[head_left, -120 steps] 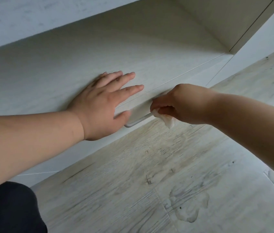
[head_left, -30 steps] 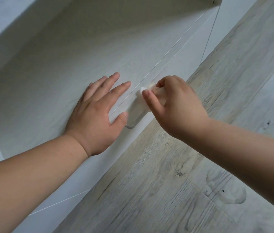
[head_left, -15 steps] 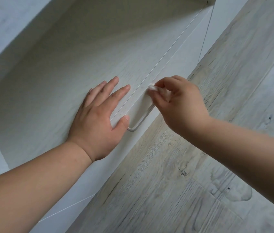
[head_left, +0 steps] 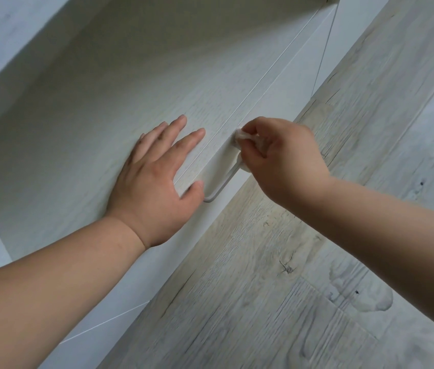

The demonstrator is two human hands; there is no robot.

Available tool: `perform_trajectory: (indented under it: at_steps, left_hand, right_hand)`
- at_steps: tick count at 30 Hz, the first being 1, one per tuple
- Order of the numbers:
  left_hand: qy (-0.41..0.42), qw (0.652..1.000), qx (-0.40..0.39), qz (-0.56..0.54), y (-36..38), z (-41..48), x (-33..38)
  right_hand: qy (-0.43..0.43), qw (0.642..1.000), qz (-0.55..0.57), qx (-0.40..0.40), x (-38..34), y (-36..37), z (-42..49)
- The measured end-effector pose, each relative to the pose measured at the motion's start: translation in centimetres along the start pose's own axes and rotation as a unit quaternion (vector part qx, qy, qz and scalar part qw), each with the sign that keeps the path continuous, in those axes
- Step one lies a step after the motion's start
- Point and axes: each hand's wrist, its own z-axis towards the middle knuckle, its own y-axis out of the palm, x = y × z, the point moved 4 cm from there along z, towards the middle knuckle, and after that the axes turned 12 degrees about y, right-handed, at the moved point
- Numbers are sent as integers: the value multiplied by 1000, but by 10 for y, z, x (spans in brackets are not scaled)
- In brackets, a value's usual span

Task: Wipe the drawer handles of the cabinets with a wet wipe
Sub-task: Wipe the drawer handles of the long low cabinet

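Pale metal, the drawer handle [head_left: 221,183] is running 7 to 1 o'clock between my hands. My right hand [head_left: 287,163] is pinching the wet wipe [head_left: 239,134] at its 1 o'clock end; my left hand [head_left: 152,182] is pressing flat, fingers straight, by the 7 o'clock end.

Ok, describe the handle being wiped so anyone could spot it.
Find the pale cabinet front beside the wooden floor. Between the flat left hand and the right hand pinching the wet wipe runs a slim bar handle, alone raised off that front.
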Motion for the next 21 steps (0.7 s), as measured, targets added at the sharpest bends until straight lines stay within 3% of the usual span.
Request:
perform_trajectory:
  at_steps: [7,11,21]
  left_hand:
    - [2,1000,-4,3,0,1,1]
    - [1,1000,-3,3,0,0,1]
    - [-1,1000,-11,6,0,0,0]
  right_hand:
    - [-45,999,-24,14,0,-6,-4]
    - [-7,999,-4,35,-5,6,-18]
    - [106,992,73,-11,-3,5,-34]
